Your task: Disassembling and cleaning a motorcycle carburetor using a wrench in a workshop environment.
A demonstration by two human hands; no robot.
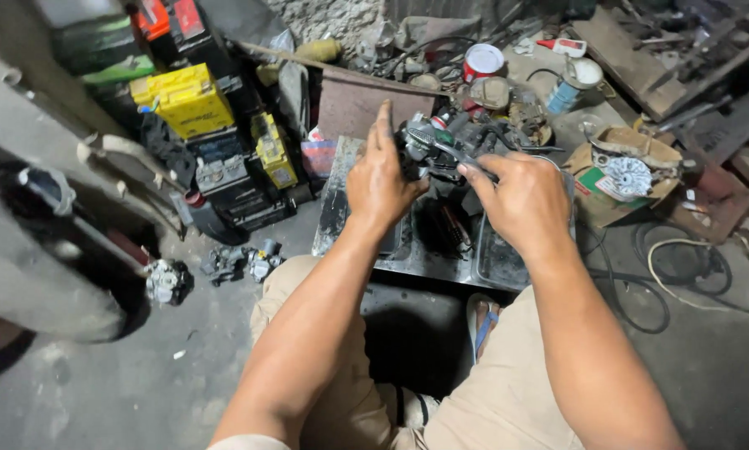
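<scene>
My left hand [380, 179] grips the left side of a dark greasy engine part [433, 146], with its index finger pointing up. My right hand [520, 196] is closed around a slim metal tool [454, 152] whose tip rests on the same part. Both hands hover over a dirty metal tray [420, 262] on the floor in front of my knees. Dark small pieces lie in the tray, partly hidden by my hands.
Yellow and black batteries [187, 100] are stacked at the left. Small carburettor-like parts [241, 262] lie on the concrete floor. A red-and-white can [483, 60], a cardboard box with a round metal part [629, 175], cables [683, 267] and wooden planks [641, 58] crowd the right.
</scene>
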